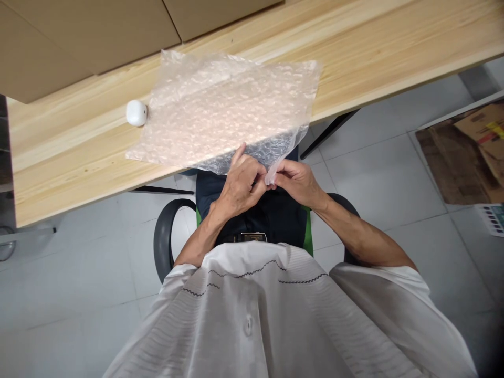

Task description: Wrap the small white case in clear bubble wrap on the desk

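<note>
A sheet of clear bubble wrap (232, 105) lies across the wooden table, and its near part hangs over the front edge above my lap. Its near right corner is bunched between my two hands. My right hand (297, 181) pinches that corner between thumb and fingers. Beside it, touching the same corner, my left hand (244, 181) has its thumb and index finger closed on the plastic, with another finger sticking out over the sheet. To the left of the sheet sits a small white rounded case (136, 113).
Large brown cardboard boxes (118, 31) stand along the far side of the wooden table (71, 168). Black chair armrests (163, 239) flank my body. At the right, flattened cardboard (464, 157) lies low down near the tiled floor.
</note>
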`<state>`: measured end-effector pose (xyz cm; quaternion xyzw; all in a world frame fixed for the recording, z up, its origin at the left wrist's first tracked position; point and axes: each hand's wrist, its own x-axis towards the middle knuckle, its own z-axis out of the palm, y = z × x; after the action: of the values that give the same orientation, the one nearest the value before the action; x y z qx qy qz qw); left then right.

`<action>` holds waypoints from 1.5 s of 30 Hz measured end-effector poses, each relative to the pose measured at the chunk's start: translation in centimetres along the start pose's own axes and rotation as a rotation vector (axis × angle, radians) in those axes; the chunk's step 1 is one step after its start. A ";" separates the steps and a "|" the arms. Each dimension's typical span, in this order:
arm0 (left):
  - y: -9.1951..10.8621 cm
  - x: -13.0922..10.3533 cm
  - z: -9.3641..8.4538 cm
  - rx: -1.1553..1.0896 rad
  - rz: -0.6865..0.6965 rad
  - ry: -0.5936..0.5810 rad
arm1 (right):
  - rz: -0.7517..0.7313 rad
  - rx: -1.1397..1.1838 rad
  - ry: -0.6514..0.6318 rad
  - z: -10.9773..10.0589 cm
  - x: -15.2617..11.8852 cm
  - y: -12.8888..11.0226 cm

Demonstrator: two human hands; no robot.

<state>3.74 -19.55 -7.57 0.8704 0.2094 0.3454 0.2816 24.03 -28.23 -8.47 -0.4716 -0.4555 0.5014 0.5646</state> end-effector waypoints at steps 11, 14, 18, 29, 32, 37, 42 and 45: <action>-0.6 -0.1 -0.1 -0.031 -0.089 0.207 | 0.081 0.236 0.113 0.7 0.3 1.4; -0.1 -0.8 -0.7 -0.120 -0.076 0.275 | 0.142 0.297 0.197 0.7 0.6 1.3; 0.4 -1.5 -0.2 -0.286 -0.161 -0.054 | 0.183 0.353 0.179 0.3 0.8 0.6; -1.8 -0.8 2.3 -0.826 -0.755 0.133 | 0.120 0.389 0.133 -1.0 0.5 0.3; -1.3 -0.6 2.7 -0.946 -0.848 0.145 | 0.136 0.401 0.106 -1.1 0.5 0.3; 0.0 0.1 2.6 -1.133 -0.830 0.302 | 0.164 0.412 0.045 -0.9 0.3 0.6; 1.1 0.9 2.4 -1.196 -0.807 0.275 | 0.172 0.392 0.004 -0.6 0.4 0.9; 1.4 1.0 2.7 -1.177 -0.795 0.237 | 0.181 0.362 -0.020 -0.5 0.5 0.9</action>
<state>6.57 -20.99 -7.77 0.3888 0.3187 0.3645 0.7839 24.41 -27.75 -9.45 -0.3966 -0.3192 0.6284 0.5882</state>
